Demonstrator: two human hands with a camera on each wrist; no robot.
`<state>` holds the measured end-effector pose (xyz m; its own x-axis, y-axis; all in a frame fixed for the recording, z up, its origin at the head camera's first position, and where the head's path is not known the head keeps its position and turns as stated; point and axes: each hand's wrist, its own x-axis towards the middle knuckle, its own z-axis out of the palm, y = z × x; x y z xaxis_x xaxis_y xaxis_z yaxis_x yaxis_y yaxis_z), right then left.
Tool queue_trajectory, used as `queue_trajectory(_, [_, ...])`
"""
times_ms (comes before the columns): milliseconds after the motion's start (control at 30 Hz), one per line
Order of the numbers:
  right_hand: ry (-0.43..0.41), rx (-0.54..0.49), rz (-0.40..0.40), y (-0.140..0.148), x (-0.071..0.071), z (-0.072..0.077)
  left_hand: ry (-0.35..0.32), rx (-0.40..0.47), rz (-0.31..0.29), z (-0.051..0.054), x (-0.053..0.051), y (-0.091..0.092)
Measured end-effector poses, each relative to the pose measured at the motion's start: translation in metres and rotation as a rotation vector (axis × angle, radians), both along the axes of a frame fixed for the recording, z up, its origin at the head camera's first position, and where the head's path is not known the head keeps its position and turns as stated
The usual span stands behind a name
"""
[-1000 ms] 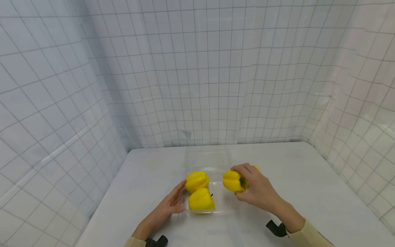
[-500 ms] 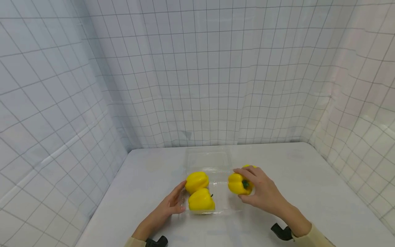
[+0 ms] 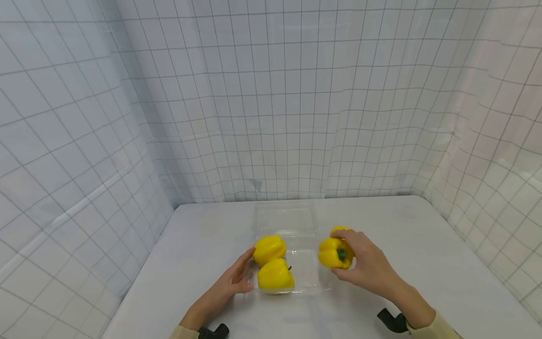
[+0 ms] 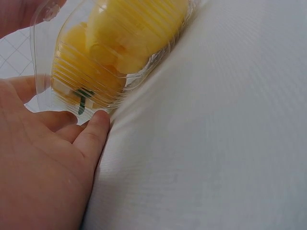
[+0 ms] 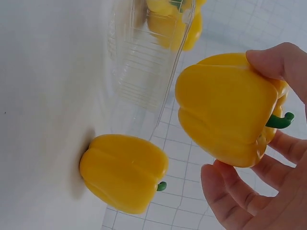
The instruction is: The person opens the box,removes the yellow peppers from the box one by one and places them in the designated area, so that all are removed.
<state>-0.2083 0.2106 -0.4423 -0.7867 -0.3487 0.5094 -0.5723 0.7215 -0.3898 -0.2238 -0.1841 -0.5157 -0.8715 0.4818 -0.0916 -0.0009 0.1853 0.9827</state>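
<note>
Lobed pepper [image 5: 223, 110] (glossy) in right fingers [image 5: 218, 189]

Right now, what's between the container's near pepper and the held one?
In the head view, a bare stretch of the clear container lies between the near pepper and the held pepper.

Our left hand [image 3: 228, 283] rests with thumb and fingers parted; our right hand [image 3: 367, 263] grips between thumb and fingers.
</note>
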Motion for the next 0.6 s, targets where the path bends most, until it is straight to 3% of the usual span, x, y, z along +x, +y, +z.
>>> queue_trajectory(600, [-0.050,0.027,-0.036,0.020,0.004,-0.002,0.007,0.001,-0.004,0.001,0.001,0.000])
